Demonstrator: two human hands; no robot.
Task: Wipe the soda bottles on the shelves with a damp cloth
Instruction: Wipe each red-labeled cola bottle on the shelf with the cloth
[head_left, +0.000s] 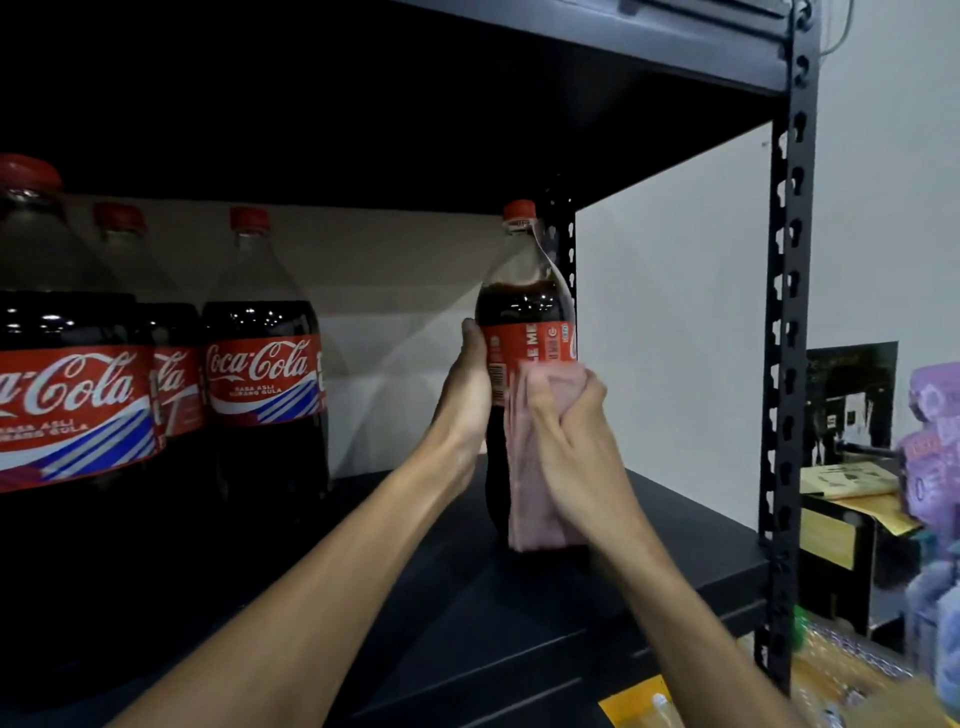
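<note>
A large cola bottle (524, 306) with a red cap and red label stands upright on the dark shelf (675, 551), near its right end. My left hand (467, 384) grips the bottle's left side at label height. My right hand (571, 431) holds a pink cloth (530, 499) against the front of the bottle, below the label; the cloth hangs down over the lower body. Three more cola bottles stand at the left: one close and large (67, 395), one behind it (171, 364), one further right (265, 358).
A black perforated upright post (787, 364) marks the rack's right edge, and the upper shelf (623, 47) hangs overhead. Purple packages (930, 457) and a low stand with papers (841, 499) sit beyond the post. A yellow item (644, 701) lies below.
</note>
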